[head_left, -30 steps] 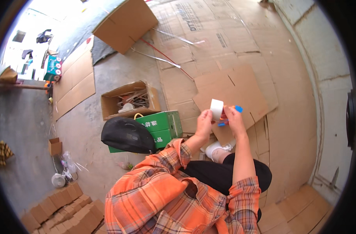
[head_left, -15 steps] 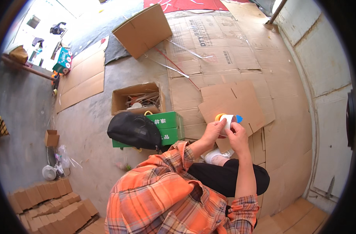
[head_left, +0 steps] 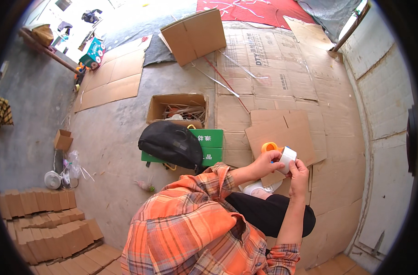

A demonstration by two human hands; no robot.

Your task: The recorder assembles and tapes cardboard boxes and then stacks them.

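I hold a white roll of tape [head_left: 288, 157] between my two hands, above a flat cardboard sheet. My left hand [head_left: 265, 165] grips its left side, fingers curled against it. At its lower right edge, my right hand [head_left: 299, 176] pinches the roll with thumb and fingers. Just beyond the roll, an orange ring-shaped plastic piece [head_left: 270, 147] shows, with bits of blue beside it; it looks like part of a tape dispenser, partly hidden by roll and hand. Beneath them lies the brown cardboard sheet [head_left: 284, 130].
Left of my hands, a black bag [head_left: 170, 144] lies on a green box [head_left: 211, 156]. Behind it stands an open carton [head_left: 154, 107] of strips. A folded carton [head_left: 195, 39] stands farther off. Stacked cardboard [head_left: 48, 229] fills the lower left; a pale wall [head_left: 387, 114] bounds the right.
The view has shifted, so the surroundings sit farther right. The roll has turned in my hands, and more of the orange piece now shows. Both hands still grip the roll.
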